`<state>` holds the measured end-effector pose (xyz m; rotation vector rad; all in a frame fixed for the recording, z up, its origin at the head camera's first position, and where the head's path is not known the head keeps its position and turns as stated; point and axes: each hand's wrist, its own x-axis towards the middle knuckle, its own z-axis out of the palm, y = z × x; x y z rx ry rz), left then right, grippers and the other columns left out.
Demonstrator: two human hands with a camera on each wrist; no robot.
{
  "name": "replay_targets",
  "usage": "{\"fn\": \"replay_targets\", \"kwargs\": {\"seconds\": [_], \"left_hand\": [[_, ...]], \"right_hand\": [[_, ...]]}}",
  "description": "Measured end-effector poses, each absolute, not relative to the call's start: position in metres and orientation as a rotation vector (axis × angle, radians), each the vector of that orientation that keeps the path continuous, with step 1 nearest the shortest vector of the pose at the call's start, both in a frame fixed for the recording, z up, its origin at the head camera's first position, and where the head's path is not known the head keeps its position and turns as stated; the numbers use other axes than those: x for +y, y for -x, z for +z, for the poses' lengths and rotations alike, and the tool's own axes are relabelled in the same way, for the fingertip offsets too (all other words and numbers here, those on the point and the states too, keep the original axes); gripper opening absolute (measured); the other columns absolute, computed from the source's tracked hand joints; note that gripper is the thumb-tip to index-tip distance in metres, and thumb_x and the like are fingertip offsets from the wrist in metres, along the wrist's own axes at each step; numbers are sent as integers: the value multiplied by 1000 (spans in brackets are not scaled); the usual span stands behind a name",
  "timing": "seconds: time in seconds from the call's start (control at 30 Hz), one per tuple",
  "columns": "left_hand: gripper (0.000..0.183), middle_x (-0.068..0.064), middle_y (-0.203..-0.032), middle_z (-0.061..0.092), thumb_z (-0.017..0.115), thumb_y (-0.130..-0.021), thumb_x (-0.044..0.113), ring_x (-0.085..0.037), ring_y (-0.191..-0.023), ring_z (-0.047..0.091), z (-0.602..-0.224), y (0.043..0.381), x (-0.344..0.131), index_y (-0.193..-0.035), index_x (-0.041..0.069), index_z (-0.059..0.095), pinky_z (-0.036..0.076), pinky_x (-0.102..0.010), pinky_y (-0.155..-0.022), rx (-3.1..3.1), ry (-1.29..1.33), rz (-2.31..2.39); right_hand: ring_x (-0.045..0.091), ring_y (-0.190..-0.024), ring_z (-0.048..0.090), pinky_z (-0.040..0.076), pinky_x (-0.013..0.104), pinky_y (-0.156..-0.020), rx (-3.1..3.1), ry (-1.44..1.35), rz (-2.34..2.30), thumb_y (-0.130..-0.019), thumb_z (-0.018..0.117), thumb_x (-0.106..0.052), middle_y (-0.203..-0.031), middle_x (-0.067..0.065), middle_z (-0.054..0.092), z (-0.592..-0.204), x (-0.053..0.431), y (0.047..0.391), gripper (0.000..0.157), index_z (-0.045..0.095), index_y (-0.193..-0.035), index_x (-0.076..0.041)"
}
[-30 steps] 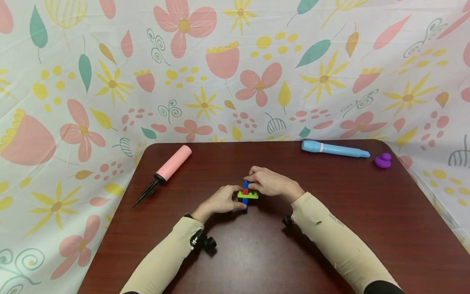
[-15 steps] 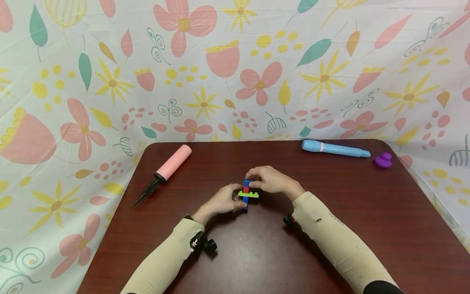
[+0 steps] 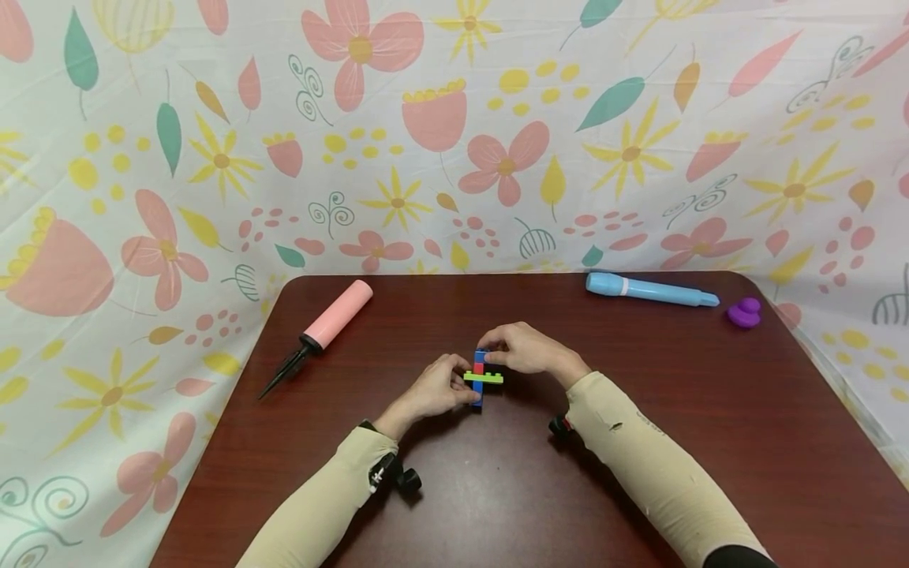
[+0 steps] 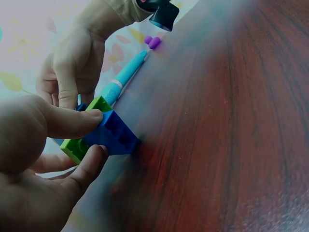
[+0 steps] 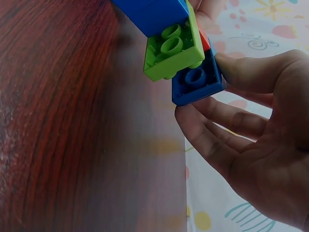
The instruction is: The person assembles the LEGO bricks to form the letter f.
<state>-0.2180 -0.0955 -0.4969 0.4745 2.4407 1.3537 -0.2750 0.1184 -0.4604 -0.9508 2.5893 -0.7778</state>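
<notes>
Both hands hold one stack of toy building blocks over the middle of the table. At its bottom is a blue block (image 3: 478, 393), below a lime green block (image 3: 491, 379) that sticks out sideways. Above that come a small red block (image 3: 479, 368) and a top blue block (image 3: 480, 356). My left hand (image 3: 433, 388) grips the stack low down, its thumb on the lower blue part. From the right, my right hand (image 3: 525, 347) pinches the top blue block between thumb and fingers. The right wrist view shows that block's hollow underside (image 5: 195, 82) overhanging the red one.
A pink hand pump (image 3: 339, 315) with a black end lies at the table's left. Toward the back right lie a light blue pump-like tube (image 3: 653, 290) and a purple knobbed object (image 3: 744, 312). A flowered cloth (image 3: 426, 197) hangs behind the dark wooden table (image 3: 469, 505).
The right hand's fingers have shifted slightly on the top blue block. The green block shows less of its top than a second ago. Otherwise both hands stay nearly in place.
</notes>
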Motion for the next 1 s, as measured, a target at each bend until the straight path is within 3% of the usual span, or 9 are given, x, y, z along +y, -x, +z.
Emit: {"fn": "replay_targets", "kwargs": {"seconds": [0.1,0.3,0.67,1.0], "left_hand": [[48,-13,-110,54,81,-81,18,-14,-83,68,-498,218,-95,-117,0,55,55,-22,-69,2463,-478,1345],[47,-8,-96,64,81,-80,21,-12,-77,68,-499,218,-95,-116,2,58,55,-24,-65,2485,-440,1339],[48,-3,-87,67,82,-79,26,-9,-74,66,-502,219,-95,-115,2,61,54,-24,-64,2535,-391,1308],[45,-6,-91,65,80,-81,27,-9,-73,65,-501,220,-94,-113,0,62,53,-23,-64,2574,-426,1282]], "right_hand": [[21,-106,64,54,37,-84,2591,955,-781,-96,63,-22,-122,5,67,-461,118,276,27,68,-121,-13],[20,-105,64,54,37,-85,2593,962,-776,-96,62,-20,-119,4,68,-462,116,277,25,69,-119,-13],[16,-101,65,54,32,-81,2587,921,-741,-97,61,-20,-117,5,70,-464,112,280,25,71,-118,-13],[17,-106,63,53,33,-85,2591,893,-723,-97,61,-19,-116,4,70,-466,111,282,25,71,-119,-13]]}}
